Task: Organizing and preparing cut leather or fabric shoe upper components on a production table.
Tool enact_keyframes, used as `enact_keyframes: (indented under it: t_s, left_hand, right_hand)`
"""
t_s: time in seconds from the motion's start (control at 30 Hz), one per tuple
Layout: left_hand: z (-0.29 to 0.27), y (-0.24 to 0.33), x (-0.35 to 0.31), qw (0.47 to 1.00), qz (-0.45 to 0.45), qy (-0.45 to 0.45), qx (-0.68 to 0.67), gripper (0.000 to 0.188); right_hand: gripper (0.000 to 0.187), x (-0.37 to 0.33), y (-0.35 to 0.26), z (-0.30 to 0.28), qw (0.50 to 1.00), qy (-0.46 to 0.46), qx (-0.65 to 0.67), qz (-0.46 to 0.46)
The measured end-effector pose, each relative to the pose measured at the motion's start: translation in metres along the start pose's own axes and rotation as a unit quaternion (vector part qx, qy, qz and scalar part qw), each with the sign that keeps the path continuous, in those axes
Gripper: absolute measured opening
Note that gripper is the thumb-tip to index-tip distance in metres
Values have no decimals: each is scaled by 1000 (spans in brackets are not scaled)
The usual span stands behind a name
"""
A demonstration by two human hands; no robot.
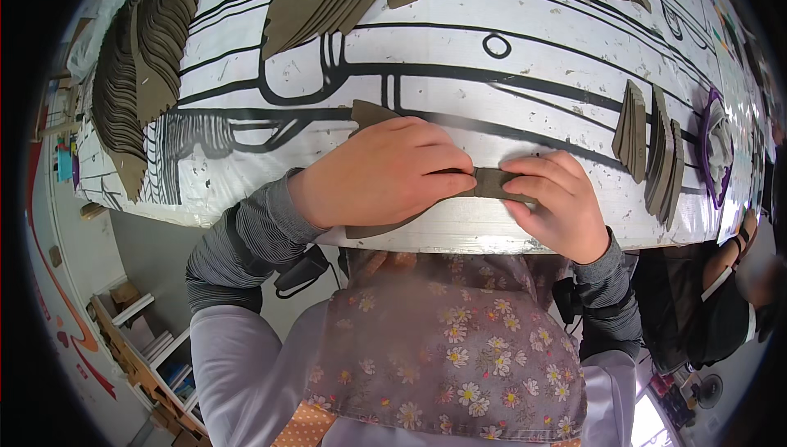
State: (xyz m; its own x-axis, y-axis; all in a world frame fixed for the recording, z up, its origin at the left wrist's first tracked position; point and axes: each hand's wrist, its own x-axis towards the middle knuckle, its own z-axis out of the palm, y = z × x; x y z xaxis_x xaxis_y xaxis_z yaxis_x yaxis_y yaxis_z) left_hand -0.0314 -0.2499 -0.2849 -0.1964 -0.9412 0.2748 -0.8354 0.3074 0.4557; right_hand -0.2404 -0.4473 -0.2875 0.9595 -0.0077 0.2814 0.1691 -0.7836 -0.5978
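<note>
Brown fabric piece (490, 184) lies at the near edge of the counter (533, 78), pinched between both hands: left hand (385, 172) presses flat over it, right hand (553, 205) grips its end. Stacks of similar cut pieces (139, 70) sit further back.

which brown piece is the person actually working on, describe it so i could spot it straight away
Start at the white table with bold black line drawings, then drop to its near edge in the middle. There the left hand and right hand pinch one flat olive-brown cut piece between them. Unlike the stacked brown pieces to the right and the fanned piles at the far left, it is single and held in fingers.
</note>
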Motion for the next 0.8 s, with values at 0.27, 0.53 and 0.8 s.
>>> enact_keyframes:
  t_s: [0.27, 0.53, 0.8]
  left_hand:
    - [1, 0, 0, 1000, -1, 2, -4, 29]
    - [2, 1, 0, 1000, -6, 4, 1, 30]
    - [2, 2, 1, 1000, -9, 0, 3, 30]
  right_hand:
    - [25, -1, 0, 1, 1000, 6, -5, -1]
    - [24, 0, 0, 1, 1000, 4, -10, -9]
    - [22, -1, 0, 0, 1000, -3, -15, -7]
